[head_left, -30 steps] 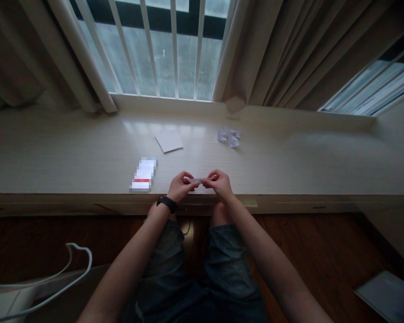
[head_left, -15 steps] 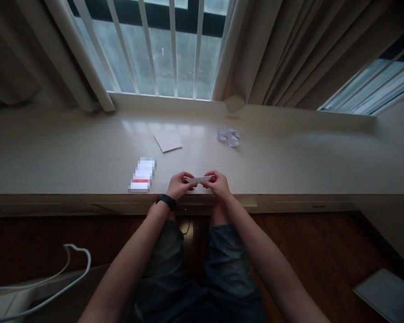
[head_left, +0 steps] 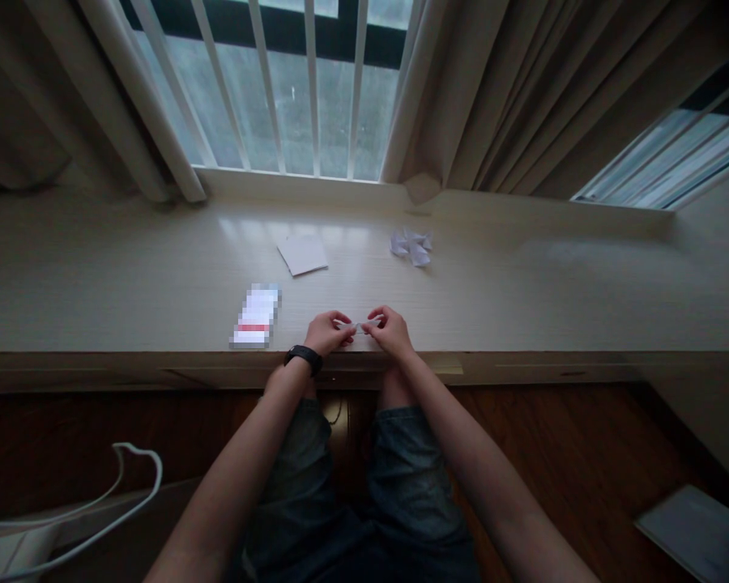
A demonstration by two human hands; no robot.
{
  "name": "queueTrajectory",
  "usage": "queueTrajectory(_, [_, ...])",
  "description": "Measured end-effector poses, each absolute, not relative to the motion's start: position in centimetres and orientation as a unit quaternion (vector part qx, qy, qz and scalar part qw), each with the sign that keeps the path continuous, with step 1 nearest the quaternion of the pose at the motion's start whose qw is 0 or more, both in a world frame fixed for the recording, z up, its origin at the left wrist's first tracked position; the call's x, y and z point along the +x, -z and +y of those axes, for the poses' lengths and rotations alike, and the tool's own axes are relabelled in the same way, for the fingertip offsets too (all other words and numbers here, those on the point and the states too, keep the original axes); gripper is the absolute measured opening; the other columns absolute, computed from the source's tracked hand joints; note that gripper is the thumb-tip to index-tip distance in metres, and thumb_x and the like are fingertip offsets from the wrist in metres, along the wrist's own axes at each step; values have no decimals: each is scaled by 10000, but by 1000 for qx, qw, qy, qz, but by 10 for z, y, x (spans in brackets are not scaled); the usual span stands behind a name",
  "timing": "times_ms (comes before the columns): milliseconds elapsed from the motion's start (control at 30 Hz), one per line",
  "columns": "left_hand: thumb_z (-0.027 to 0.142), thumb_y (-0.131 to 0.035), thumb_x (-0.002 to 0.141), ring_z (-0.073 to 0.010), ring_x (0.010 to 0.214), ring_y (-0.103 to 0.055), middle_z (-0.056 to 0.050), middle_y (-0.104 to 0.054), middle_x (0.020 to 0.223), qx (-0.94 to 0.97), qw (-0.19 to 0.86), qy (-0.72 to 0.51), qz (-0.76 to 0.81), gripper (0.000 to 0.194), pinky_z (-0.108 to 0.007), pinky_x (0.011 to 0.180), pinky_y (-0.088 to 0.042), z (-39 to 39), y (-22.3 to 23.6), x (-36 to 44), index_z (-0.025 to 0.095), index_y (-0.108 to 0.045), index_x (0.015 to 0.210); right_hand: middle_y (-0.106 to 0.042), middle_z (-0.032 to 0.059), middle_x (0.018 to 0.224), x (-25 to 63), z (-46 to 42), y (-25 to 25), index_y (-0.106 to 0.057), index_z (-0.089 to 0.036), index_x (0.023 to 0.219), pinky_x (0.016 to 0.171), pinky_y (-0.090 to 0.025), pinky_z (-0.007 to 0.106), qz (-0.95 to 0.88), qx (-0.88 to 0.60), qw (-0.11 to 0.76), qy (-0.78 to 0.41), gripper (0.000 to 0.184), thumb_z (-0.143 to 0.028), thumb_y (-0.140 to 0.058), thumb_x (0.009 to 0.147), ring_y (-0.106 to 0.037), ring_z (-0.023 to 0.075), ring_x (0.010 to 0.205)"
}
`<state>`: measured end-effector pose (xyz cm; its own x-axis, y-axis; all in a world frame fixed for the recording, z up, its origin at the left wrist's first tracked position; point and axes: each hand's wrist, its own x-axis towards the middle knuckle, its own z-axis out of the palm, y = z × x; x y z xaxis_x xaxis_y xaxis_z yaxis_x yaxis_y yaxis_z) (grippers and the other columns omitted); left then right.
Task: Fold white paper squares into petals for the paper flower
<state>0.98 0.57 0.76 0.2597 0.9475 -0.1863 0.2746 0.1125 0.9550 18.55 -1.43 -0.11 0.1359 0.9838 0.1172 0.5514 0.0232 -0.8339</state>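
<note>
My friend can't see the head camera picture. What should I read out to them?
The left hand and right hand pinch a small whitish piece between them at the front edge of a pale ledge. Behind are flat white paper and crumpled-looking white paper; a pixelated rectangle lies left, a barred window beyond.

The long, pale, faintly grained wooden ledge carried a few things on its glossy top — a flat stack of square white paper, a pixelated white rectangular object with a red band close to the front edge, and, to the right of the stack, a loose cluster of crumpled or folded whitish paper pieces.
</note>
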Motion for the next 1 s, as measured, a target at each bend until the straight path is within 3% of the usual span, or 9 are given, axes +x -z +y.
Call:
queueTrajectory(67, [278,-727,722,-190,633,-647,-53,-680,677,660,403,-294,562,184,-317,642,-523,6,-8,9,166,-655,848,-647,9,697,184,-14,4,-631,-221,813,616,-425,274,-620,-676,348,-194,191,-369,-693,710,-587,169,657])
queueTrajectory(167, [232,-695,734,-254,913,-626,-109,-677,990,752,188,-301,556,219,-377,848,-483,-2,-9,9,192,-686,949,-665,42,780,181,-15,7,-655,-223,803,675,-424,289,-658,-683,301,-104,147,-343,-699,732,-588,192,746])
queueTrajectory(267, [187,-669,748,-279,1058,-557,-119,-637,1117,797,119,-297,512,286,-397,940,-430,-9,-7,10,194,-682,1033,-666,59,834,182,-16,9,-685,-220,806,708,-425,292,-679,-669,291,-81,119,-331,-681,764,-586,199,797])
queueTrajectory(433, [219,-622,806,-208,839,-611,-79,-681,894,781,211,-297,507,139,-321,786,-475,-4,1,7,187,-700,916,-679,45,836,190,-16,9,-719,-225,824,717,-436,282,-709,-620,300,-149,144,-354,-710,762,-594,184,796])
queueTrajectory(600, [245,-676,760,-176,768,-635,-36,-721,853,760,325,-293,481,144,-274,714,-475,3,-1,-1,207,-713,893,-714,43,837,197,-15,3,-736,-217,807,768,-444,297,-732,-556,323,-227,131,-329,-736,741,-609,187,833])
queueTrajectory(833, [279,-693,735,-170,709,-636,-32,-724,804,759,370,-283,455,159,-257,638,-466,1,-10,-3,200,-724,870,-655,-6,585,200,-13,7,-737,-168,706,537,-381,237,-660,-539,345,-394,278,-442,-744,661,-546,131,551])
queueTrajectory(1000, [268,-697,728,-181,715,-653,-42,-727,828,745,383,-272,473,237,-275,657,-482,3,-8,1,206,-713,956,-658,-10,612,195,-10,2,-730,-176,733,548,-387,231,-662,-586,316,-345,231,-390,-747,649,-556,130,572])
